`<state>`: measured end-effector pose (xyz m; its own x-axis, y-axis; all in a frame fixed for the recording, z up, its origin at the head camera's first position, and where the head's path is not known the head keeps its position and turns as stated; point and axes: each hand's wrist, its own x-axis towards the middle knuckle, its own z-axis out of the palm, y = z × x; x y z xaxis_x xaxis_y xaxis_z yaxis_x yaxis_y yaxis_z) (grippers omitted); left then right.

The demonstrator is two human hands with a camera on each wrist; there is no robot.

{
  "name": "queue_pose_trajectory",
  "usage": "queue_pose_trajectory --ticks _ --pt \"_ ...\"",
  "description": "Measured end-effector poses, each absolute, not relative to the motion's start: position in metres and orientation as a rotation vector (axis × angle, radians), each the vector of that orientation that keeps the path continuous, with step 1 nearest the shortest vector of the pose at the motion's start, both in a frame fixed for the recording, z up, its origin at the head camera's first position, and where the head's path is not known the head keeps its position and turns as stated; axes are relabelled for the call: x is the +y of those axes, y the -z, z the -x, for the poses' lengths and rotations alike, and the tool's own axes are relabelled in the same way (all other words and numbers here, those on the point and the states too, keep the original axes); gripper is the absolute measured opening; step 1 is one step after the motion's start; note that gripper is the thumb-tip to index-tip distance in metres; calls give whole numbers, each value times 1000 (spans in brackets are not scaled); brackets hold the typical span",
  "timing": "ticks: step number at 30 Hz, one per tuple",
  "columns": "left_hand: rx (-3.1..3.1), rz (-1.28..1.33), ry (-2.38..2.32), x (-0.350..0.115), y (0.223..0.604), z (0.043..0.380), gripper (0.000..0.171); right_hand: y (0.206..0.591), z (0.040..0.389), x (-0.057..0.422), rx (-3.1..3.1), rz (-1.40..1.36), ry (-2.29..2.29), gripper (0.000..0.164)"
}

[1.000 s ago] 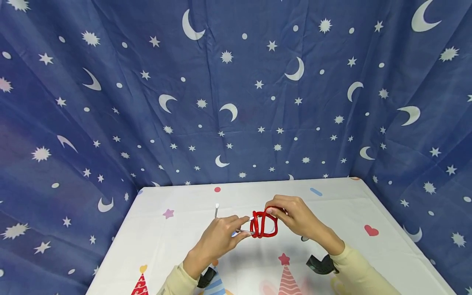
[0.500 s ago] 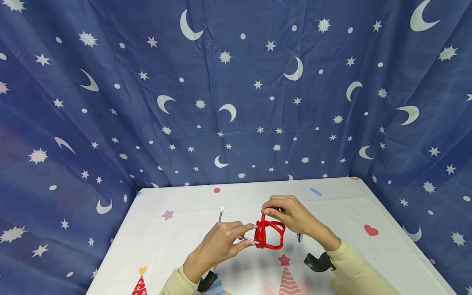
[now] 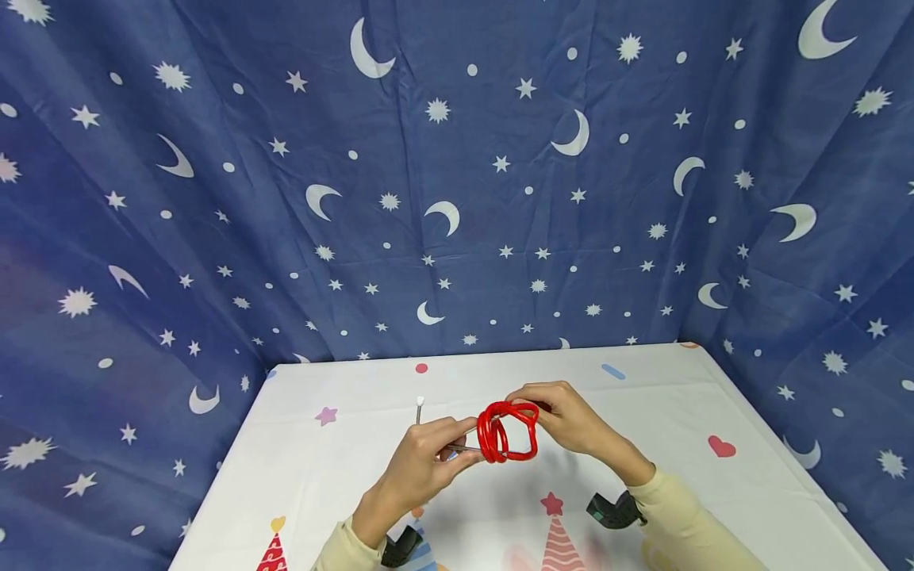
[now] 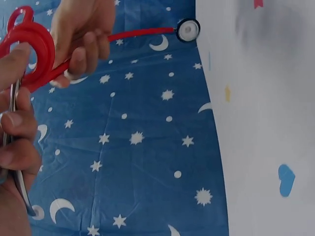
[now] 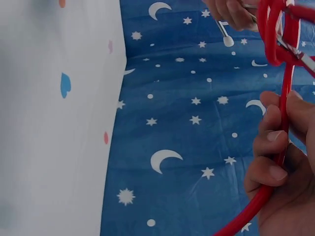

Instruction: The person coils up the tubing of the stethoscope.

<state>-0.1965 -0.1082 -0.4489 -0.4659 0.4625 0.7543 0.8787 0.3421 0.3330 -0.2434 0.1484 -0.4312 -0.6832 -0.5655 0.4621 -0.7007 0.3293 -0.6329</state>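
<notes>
Left hand [image 3: 421, 458] and right hand [image 3: 571, 416], angled inward, both curl round a stethoscope [image 3: 484, 436] above the tabletop [image 3: 286, 444].
The left grips metal ear tubes [image 4: 20, 187]; the right grips red tubing [image 5: 248, 211], the chest piece [image 4: 188, 30] beyond it.

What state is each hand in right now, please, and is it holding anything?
Left hand: closed, holding the stethoscope by its metal ear tubes.
Right hand: closed, gripping the red tubing.

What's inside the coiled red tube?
Slim metal tubing runs through the red coils, showing between their turns. Stretches covered by the turns or the left hand cannot be seen.
</notes>
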Motion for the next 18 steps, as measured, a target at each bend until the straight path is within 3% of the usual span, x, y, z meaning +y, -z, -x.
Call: queue_pose_trajectory --ticks 18 --pt "-2102 916 1049 -111 454 200 39 452 224 142 -2526 -990 -1284 10"
